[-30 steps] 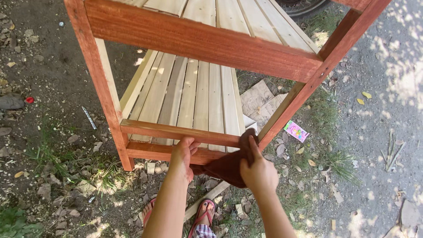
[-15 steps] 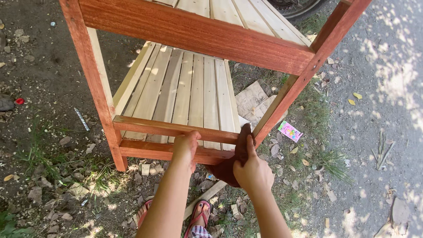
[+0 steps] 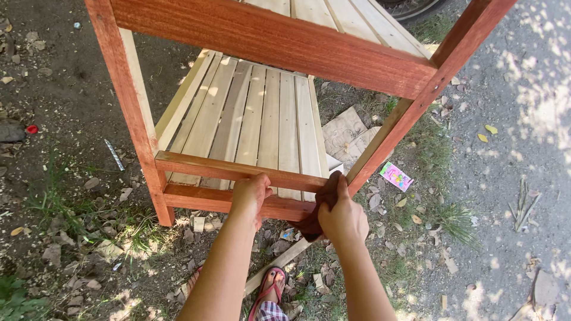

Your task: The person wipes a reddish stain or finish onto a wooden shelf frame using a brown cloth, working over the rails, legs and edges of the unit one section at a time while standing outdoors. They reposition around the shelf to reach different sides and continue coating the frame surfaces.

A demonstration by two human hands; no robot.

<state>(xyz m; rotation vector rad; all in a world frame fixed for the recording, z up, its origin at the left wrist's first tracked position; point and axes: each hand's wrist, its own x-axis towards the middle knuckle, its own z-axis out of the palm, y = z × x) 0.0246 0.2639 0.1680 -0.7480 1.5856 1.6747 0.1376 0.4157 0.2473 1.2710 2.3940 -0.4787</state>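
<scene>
Both hands sit lower: left hand (image 3: 250, 195) grips lower rail (image 3: 238, 171), right hand (image 3: 342, 220) clutches brown rag (image 3: 318, 208).

Wooden rack frame (image 3: 270, 44): reddish-brown stained wood, smooth, slight sheen in sun, grain visible along the top rail. Lower rail (image 3: 238, 172) same stain, satin look; the left hand (image 3: 250, 196) curls bare fingers over it. Shelf slats (image 3: 256, 113): pale raw wood, unstained, matt, streaked grain, one slat greyer than the rest. Cloth (image 3: 318, 208): dark brown-red fabric, soft, creased, dull, pressed to the rail by the right hand (image 3: 342, 217). Ground (image 3: 59, 77): dry rough soil with stones, dead leaves, sparse grass. Flat grey cardboard scraps (image 3: 348, 134), matt. Small pink wrapper (image 3: 395, 176), glossy plastic. Loose pale wooden offcut (image 3: 279, 261), rough.
</scene>
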